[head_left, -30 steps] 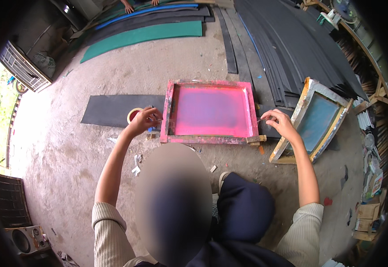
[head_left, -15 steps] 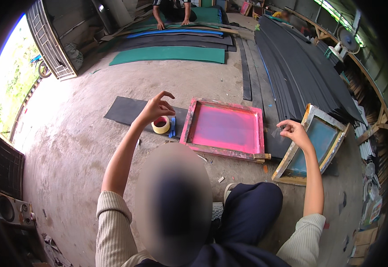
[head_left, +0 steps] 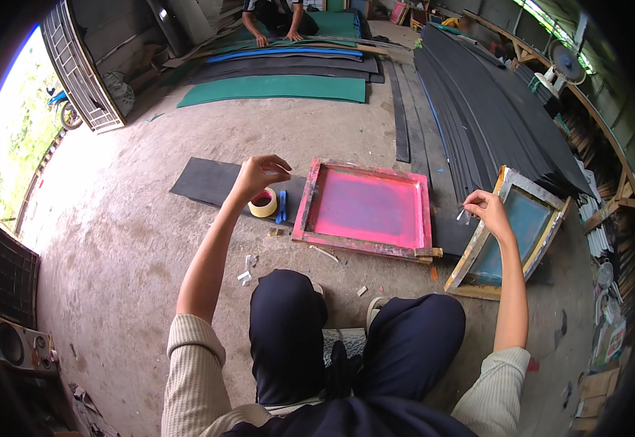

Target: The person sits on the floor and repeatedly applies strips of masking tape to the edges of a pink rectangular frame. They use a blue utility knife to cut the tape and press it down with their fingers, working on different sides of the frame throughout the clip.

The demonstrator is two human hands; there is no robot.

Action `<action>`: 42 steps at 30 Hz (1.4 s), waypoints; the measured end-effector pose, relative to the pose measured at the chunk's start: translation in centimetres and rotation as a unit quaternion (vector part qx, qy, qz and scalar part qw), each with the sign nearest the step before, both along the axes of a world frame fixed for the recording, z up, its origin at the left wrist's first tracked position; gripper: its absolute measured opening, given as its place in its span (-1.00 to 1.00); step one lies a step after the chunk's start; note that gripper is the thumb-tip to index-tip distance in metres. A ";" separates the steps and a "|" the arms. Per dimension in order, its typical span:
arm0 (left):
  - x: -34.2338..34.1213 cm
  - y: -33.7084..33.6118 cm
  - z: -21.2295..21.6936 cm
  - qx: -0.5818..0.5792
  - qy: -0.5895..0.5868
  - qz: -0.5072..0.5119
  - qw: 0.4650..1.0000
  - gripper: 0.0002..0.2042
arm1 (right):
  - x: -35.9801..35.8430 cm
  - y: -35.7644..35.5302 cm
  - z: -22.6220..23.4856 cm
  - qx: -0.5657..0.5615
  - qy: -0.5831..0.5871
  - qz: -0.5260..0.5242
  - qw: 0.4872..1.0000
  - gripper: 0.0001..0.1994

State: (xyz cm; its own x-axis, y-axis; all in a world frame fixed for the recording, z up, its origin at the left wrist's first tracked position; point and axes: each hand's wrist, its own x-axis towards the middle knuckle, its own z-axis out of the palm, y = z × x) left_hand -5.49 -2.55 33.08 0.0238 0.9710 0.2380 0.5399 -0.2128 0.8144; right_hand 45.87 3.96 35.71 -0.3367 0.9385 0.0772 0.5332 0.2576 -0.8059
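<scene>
Above the dark board [head_left: 204,178], my left hand [head_left: 259,175] is raised, its fingers drawn close to the thumb. Whatever lies between those fingertips is too small to make out. A roll of pale yellow tape [head_left: 262,210] and a blue clip-like piece [head_left: 282,207] are just below it. A screen-printing frame [head_left: 367,207] with pink-stained mesh lies flat between my hands. To its right my right hand [head_left: 488,211] pinches a small clear strip [head_left: 464,216], beside a second wooden frame [head_left: 518,233] with bluish mesh, which is tilted.
Long black sheets [head_left: 485,109] are stacked at the right. Farther off lie green sheets [head_left: 274,89] and blue ones, where another person's hands [head_left: 261,40] rest. Small scraps [head_left: 245,277] dot the floor before my knees. A speaker [head_left: 19,342] stands at left.
My left hand's fingers have come closer to the thumb. My right hand has shifted slightly right and up, and the clear strip in it shows more plainly. My knees have come into view.
</scene>
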 end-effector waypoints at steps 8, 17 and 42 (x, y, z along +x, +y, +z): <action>0.5 -0.3 -0.6 0.020 -0.049 0.028 0.998 -0.75 | -0.2 0.2 -0.3 0.013 0.040 -0.002 0.999 -0.93; 0.0 0.4 -2.6 0.084 0.031 0.083 0.993 -0.31 | -0.8 0.4 -1.5 -0.010 0.041 -0.035 0.998 -0.73; 1.3 9.0 -21.5 -0.399 0.118 -0.066 0.907 -0.81 | 1.0 8.6 -23.8 -0.278 -0.187 0.005 0.942 -0.87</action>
State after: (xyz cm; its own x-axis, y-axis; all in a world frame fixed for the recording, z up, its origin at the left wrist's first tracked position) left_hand -4.19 6.41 11.57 0.1102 0.8166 -0.5666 0.7324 0.3186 0.6017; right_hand 46.86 12.52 11.89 -0.2511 0.7957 -0.5512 0.8066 -0.1428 -0.5736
